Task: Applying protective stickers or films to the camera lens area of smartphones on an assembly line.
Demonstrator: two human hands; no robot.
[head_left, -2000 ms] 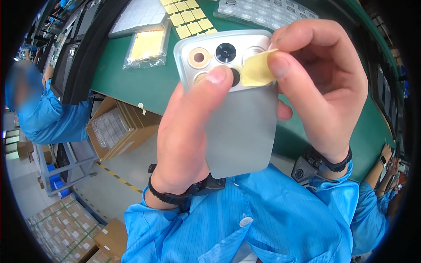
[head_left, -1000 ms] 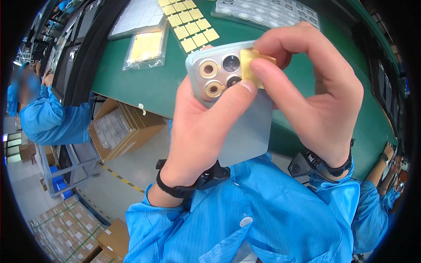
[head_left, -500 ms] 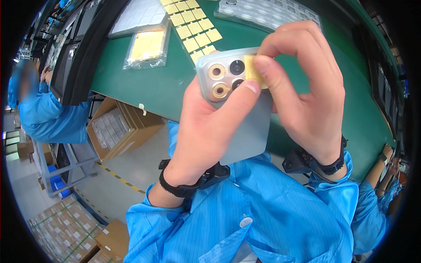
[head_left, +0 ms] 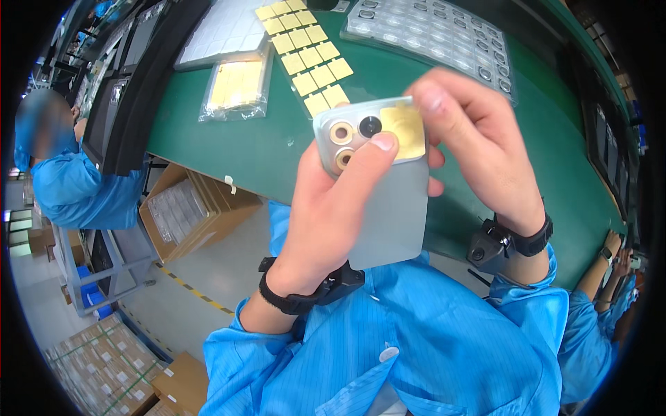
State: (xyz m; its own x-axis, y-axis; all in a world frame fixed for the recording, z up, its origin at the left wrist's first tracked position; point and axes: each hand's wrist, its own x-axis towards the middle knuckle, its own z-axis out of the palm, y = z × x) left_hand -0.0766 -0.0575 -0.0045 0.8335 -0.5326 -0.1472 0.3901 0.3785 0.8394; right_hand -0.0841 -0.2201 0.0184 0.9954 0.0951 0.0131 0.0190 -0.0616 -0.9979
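Note:
A pale blue-grey phone with a raised camera plate lies in my left hand. The left thumb presses on the plate beside the lenses, and fingertips wrap the phone's right edge. Two lens openings show cream rings, and one dark lens is bare; another spot is hidden by the thumb. A yellow square film covers the plate's right part. My right hand is at the film's upper right corner, thumb and forefinger drawn together and slightly blurred; anything between them is hidden.
Beyond the phone, a sheet of yellow squares lies on the green table. A clear bag of yellow pieces, white sheets and a clear tray of parts are nearby. Co-workers in blue sit left and right.
The yellow film, pinched upright by my right hand before, now lies flatter and broader over the plate. My right hand has shifted slightly, and the left thumb has moved left.

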